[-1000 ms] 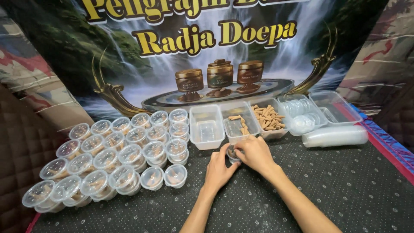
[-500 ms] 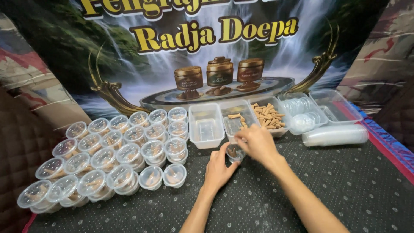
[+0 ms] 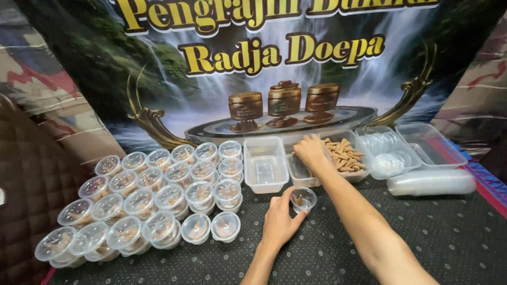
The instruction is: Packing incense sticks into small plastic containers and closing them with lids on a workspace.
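My left hand [image 3: 280, 221] curls around a small clear plastic cup [image 3: 304, 199] on the dark dotted mat; the cup holds a few brown incense cones. My right hand [image 3: 310, 150] reaches forward into a clear rectangular tray [image 3: 302, 174] behind the cup, fingers down among the cones there; whether it grips one is hidden. Just to the right, another tray [image 3: 346, 155] is heaped with brown cones.
Several lidded small cups [image 3: 153, 195] with cones stand in stacked rows at left. An empty clear tray [image 3: 266, 166] sits left of my right hand. Lids fill a tray [image 3: 388, 155], with an empty tray [image 3: 430, 145] and a lying stack of cups [image 3: 430, 182] at right. A printed banner [image 3: 264, 68] rises behind.
My right hand has left the small cup and moved forward into the tray behind it. My left hand stays on the cup. The view shifted slightly.
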